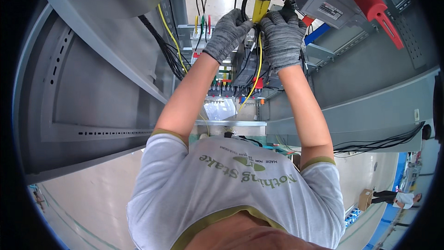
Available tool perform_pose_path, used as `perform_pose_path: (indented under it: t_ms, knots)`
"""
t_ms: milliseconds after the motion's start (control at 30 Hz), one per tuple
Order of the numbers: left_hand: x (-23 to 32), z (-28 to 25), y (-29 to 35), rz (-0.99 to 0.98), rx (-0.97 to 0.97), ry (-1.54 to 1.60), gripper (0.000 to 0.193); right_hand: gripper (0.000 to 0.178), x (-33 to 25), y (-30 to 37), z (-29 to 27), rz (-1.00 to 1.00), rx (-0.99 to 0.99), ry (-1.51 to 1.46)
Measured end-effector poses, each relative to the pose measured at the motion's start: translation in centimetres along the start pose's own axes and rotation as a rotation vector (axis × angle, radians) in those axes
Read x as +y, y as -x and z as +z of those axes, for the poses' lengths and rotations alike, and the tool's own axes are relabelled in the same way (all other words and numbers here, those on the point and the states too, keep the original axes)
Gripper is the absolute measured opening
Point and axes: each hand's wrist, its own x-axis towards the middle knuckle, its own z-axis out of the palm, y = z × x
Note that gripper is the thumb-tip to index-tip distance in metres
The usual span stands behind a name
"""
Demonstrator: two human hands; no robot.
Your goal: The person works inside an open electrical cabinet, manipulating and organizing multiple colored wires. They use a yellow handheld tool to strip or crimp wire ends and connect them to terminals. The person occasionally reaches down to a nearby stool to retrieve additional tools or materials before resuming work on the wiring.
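Both my hands wear grey knitted gloves and reach up into a metal cabinet. My left hand [227, 36] curls its fingers round a bundle of black wires [246, 1]. Close beside it, my right hand [283, 40] is closed at the same wires, just under a yellow bar [262, 8] with a bolt at its top; its fingertips are partly hidden. A yellow wire [260, 65] hangs down between my wrists. Below my hands sits a dark grey electrical device [244, 71] with wires running past it.
At the upper right is a grey switch unit [326, 7] with a red handle [372, 4] jutting out. Black wires [162, 46] hang at the left. Grey cabinet panels [101, 78] flank both sides. Far right, a person [402, 199] stands near a cardboard box [365, 199].
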Motion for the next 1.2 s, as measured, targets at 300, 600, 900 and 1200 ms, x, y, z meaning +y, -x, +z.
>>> perform_pose_path:
  t_ms: [300, 600, 900, 1200]
  knots:
    - [1.3, 0.3, 2.1, 0.23, 0.181, -0.32, 0.032, 0.017, 0.3, 0.1, 0.4, 0.015, 0.078, -0.012]
    - [5.8, 1.9, 2.1, 0.539, 0.11, -0.708, 0.018, 0.026, 3.1, 2.6, -2.1, 0.075, 0.339, -0.485]
    - [5.4, 3.4, 1.7, 0.611, 0.154, -0.954, 0.026, 0.029, 5.9, 6.4, -0.2, 0.441, 0.044, -0.301]
    - [5.5, 4.9, 1.9, 0.601, 0.254, -0.905, 0.024, 0.016, 6.8, 4.9, -0.3, 0.44, 0.1, -0.353]
